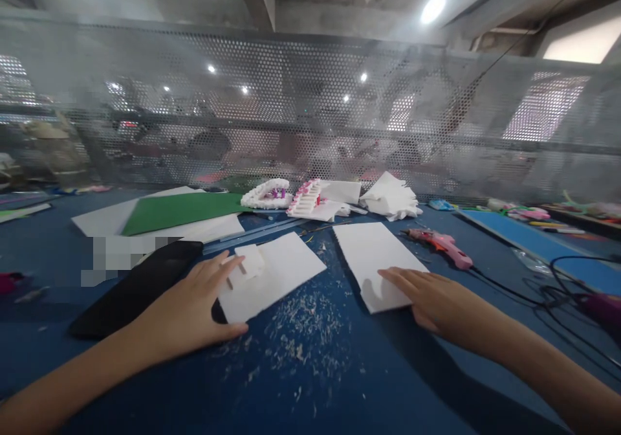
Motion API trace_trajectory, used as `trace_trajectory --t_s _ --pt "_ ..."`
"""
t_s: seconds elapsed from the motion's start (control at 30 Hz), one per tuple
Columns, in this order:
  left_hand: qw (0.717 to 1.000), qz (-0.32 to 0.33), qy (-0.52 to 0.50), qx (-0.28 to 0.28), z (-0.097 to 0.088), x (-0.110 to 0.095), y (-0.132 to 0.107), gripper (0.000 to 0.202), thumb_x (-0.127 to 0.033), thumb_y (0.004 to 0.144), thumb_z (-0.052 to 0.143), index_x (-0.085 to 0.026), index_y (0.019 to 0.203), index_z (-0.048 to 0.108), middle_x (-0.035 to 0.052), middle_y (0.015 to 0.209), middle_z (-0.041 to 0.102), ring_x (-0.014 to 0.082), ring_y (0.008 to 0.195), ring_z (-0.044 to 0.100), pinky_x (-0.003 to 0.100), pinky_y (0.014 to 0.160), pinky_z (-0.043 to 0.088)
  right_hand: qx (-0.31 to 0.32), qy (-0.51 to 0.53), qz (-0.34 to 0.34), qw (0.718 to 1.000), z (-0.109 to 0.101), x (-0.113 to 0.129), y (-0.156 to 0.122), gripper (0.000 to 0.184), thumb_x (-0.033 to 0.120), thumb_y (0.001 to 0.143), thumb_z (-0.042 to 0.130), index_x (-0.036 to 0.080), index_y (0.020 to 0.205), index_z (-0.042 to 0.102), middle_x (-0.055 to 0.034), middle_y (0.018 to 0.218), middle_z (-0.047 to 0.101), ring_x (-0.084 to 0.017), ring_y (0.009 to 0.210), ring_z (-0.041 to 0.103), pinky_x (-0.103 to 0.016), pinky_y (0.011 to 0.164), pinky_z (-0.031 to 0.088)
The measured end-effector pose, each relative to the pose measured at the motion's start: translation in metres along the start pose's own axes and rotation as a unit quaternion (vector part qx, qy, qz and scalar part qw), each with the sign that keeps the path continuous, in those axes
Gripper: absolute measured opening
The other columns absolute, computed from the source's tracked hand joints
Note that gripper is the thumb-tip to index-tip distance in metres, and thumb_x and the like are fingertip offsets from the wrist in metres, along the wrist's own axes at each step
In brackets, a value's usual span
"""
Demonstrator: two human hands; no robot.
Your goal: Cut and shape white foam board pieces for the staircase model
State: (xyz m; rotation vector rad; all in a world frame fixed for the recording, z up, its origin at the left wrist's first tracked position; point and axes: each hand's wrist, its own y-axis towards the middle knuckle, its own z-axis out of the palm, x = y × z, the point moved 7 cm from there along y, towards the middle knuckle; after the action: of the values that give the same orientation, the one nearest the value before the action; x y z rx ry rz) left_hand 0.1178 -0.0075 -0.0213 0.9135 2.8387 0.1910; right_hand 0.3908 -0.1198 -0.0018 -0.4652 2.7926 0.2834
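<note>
My left hand (196,299) is at the left white foam board (286,270), thumb and fingers spread wide apart. Its fingertips reach small white foam pieces (252,261) lying on that board, while the thumb is by the board's near edge. Over on the right, my right hand (429,296) rests with fingers stretched out on the lower right part of a second white foam board (371,250). Both boards lie on the blue tabletop (218,383), with a gap between them. Whether the left fingertips press on the small pieces is hard to tell.
White foam crumbs (305,331) litter the table between the boards. A pink glue gun (441,244) with a black cord lies at right. A black flat object (145,292) and a green sheet (189,211) are at left. Behind stand small foam stairs (305,200) and a perforated metal screen (301,111).
</note>
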Motion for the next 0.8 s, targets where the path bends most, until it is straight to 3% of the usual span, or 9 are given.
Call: trace_trajectory --t_s 0.13,0.23,0.37,0.53,0.63,0.73,0.8 --pt "0.998 -0.04 0.043 0.013 -0.003 0.002 0.007 0.087 -0.058 0.06 0.05 -0.011 0.13 0.027 0.0186 0.137 0.018 0.0354 0.12 0.026 0.047 0.093 0.029 -0.086 -0.102 -0.014 0.991 -0.006 -0.002 0.005 0.04 0.003 0.067 0.039 0.013 0.102 0.054 -0.0105 0.097 0.064 -0.019 0.08 0.062 -0.027 0.06 0.049" --pt "0.996 -0.061 0.039 0.048 0.0 0.003 0.008 0.087 -0.058 0.061 0.047 -0.012 0.131 0.024 0.0167 0.138 0.017 0.0338 0.121 0.026 0.045 0.092 0.031 -0.16 -0.207 0.018 0.965 -0.029 -0.005 0.008 0.024 0.007 0.076 0.038 0.015 0.084 0.06 -0.0081 0.078 0.068 -0.017 0.059 0.063 -0.023 0.043 0.039" --pt "0.996 -0.055 0.04 0.061 0.004 0.001 0.012 0.084 -0.061 0.064 0.042 -0.013 0.131 0.024 0.0155 0.139 0.014 0.0322 0.119 0.03 0.042 0.092 0.032 -0.269 -0.316 0.033 0.909 -0.074 -0.002 0.016 0.032 0.009 0.079 0.037 0.015 0.054 0.055 -0.0026 0.043 0.057 -0.013 0.037 0.053 -0.022 0.036 0.026" --pt "0.996 -0.041 0.064 0.042 0.003 0.002 0.018 0.083 -0.061 0.063 0.044 -0.013 0.129 0.028 0.0166 0.138 0.016 0.032 0.117 0.035 0.041 0.091 0.034 -0.37 -0.344 0.036 0.862 -0.113 0.005 0.012 0.033 0.009 0.078 0.041 0.016 0.048 0.052 0.0009 0.037 0.051 -0.009 0.031 0.044 -0.021 0.034 0.025" --pt "0.996 -0.035 0.088 0.006 -0.002 0.004 0.021 0.078 -0.059 0.067 0.04 -0.01 0.127 0.031 0.0191 0.136 0.021 0.0333 0.118 0.032 0.043 0.091 0.033 -0.379 -0.301 -0.028 0.875 -0.107 0.022 -0.003 0.025 0.011 0.079 0.045 0.017 0.059 0.058 0.0007 0.048 0.06 -0.01 0.04 0.052 -0.022 0.039 0.036" --pt "0.992 -0.021 0.116 -0.037 -0.007 0.005 0.024 0.065 -0.051 0.075 0.035 -0.01 0.125 0.034 0.0192 0.133 0.027 0.0335 0.117 0.034 0.045 0.088 0.036 -0.35 -0.248 -0.134 0.893 -0.084 0.049 -0.021 0.017 0.009 0.079 0.046 0.017 0.078 0.061 -0.0035 0.074 0.069 -0.014 0.068 0.062 -0.024 0.061 0.047" --pt "0.99 -0.012 0.129 -0.047 -0.007 0.005 0.027 0.061 -0.046 0.076 0.035 -0.008 0.124 0.036 0.0212 0.132 0.029 0.0346 0.115 0.036 0.045 0.085 0.038 -0.334 -0.214 -0.176 0.901 -0.07 0.064 -0.031 0.019 0.007 0.08 0.043 0.015 0.083 0.06 -0.0047 0.079 0.069 -0.016 0.074 0.063 -0.027 0.067 0.048"
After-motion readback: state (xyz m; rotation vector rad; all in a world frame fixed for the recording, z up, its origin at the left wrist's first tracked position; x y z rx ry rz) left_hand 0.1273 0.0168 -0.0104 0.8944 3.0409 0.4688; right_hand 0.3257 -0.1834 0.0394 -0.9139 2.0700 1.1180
